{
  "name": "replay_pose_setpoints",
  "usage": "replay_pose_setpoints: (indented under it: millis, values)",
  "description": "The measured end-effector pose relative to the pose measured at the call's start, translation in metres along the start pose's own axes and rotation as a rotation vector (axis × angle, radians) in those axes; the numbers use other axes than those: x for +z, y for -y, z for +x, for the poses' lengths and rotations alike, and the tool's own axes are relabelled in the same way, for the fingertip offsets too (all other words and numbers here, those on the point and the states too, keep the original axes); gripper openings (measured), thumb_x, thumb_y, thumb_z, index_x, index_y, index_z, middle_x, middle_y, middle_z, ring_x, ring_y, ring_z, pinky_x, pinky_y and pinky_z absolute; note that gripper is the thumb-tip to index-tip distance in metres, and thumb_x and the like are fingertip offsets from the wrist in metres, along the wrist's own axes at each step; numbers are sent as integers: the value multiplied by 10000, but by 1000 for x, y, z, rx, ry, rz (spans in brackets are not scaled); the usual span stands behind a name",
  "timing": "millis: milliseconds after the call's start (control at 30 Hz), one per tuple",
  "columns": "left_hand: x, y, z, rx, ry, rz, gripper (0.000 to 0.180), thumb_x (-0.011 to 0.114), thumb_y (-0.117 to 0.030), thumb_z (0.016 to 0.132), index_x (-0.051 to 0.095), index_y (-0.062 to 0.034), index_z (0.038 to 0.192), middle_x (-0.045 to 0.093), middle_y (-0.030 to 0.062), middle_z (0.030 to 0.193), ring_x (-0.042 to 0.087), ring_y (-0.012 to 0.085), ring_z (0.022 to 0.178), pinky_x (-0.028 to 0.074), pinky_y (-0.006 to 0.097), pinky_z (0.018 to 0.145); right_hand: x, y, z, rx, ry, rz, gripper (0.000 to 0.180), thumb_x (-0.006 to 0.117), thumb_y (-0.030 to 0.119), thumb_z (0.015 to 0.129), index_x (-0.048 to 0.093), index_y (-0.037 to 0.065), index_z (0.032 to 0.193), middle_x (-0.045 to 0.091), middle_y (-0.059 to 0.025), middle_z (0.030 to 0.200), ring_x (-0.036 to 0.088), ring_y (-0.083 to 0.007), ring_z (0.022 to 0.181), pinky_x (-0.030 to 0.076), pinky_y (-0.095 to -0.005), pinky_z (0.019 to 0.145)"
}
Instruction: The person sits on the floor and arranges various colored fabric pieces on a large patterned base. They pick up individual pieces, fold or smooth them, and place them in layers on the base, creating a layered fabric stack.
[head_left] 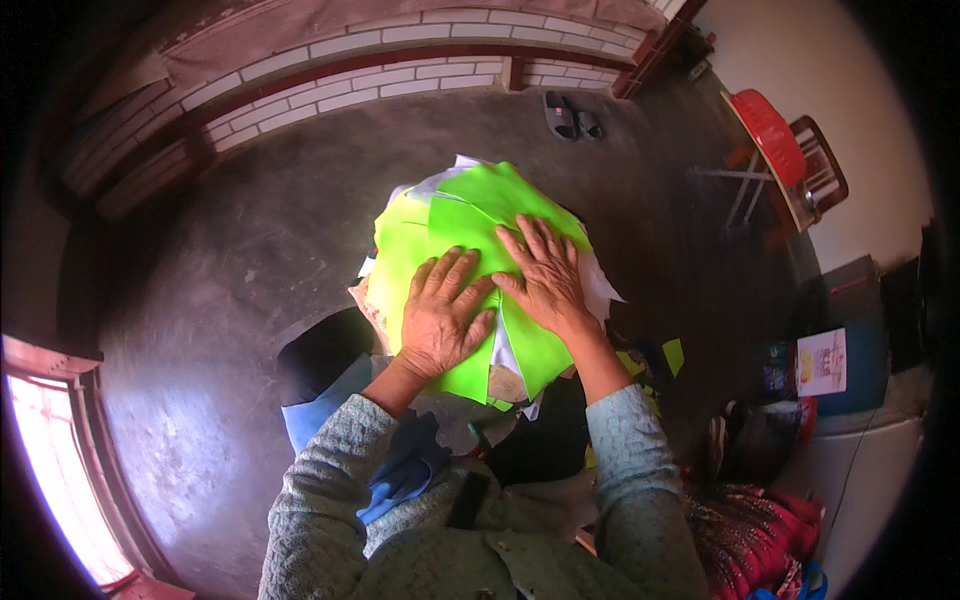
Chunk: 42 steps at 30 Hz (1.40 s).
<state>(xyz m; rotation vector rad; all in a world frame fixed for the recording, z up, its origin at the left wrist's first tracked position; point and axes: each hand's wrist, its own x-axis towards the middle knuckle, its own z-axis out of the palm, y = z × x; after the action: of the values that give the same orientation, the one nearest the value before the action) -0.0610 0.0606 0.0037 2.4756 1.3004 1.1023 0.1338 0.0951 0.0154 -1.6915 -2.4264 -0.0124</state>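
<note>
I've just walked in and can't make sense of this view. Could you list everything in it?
Fabric pieces: a stack, bright green, on the floor under both hands.
White pieces: several, beneath the green stack.
Blue cloth: one, by the left sleeve.
Sandals: a pair, dark, near the brick wall.
Basin: one, red, on a stand at right.
Patterned cloth: one, red, lower right.
Left hand: flat on the green fabric.
Right hand: flat on the green fabric.

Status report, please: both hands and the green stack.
Left hand, right hand: flat, open on bright green fabric pieces. Stack on grey floor. Nothing obstructing.
</note>
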Motion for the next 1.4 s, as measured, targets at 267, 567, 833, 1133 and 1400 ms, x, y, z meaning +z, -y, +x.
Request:
replay_pose_setpoints:
  millis: [267,567,833,1133,1400]
  values:
    - [-6,-2,7,-54,29,-139,494,623,-316,784,540,-61,1198,486,155,1301,402,345,1257,288,478,1036,3,-3,-2,4,-51,28,629,407,574,877,349,243,1409,272,-99,1479,245,-313,1355,150,-541,1074]
    - [18,-8,66,36,159,127,886,519,-699,737,401,-70,1350,399,182,1378,291,345,1336,174,518,1091,8,-7,-1,22,-71,53,640,428,562,862,398,184,1378,291,-119,1467,257,-320,1351,153,-549,1075]
    - [29,-2,64,33,216,161,888,436,-734,767,396,-75,1360,395,195,1380,296,340,1337,161,514,1101,8,-6,-1,29,-77,37,631,469,538,855,461,122,1329,325,-109,1448,264,-301,1349,141,-535,1088]
    - [27,-3,64,20,198,152,839,407,-704,800,436,-50,1325,412,203,1363,311,332,1329,175,510,1095,6,-4,1,35,-66,21,661,466,566,845,466,112,1325,324,-105,1446,263,-293,1348,143,-521,1090]
    - [27,-3,65,-5,229,159,842,414,-701,801,405,-62,1348,388,190,1386,292,321,1342,159,505,1102,6,-4,1,46,-55,20,681,447,589,843,454,120,1337,327,-106,1446,255,-292,1353,135,-517,1094]
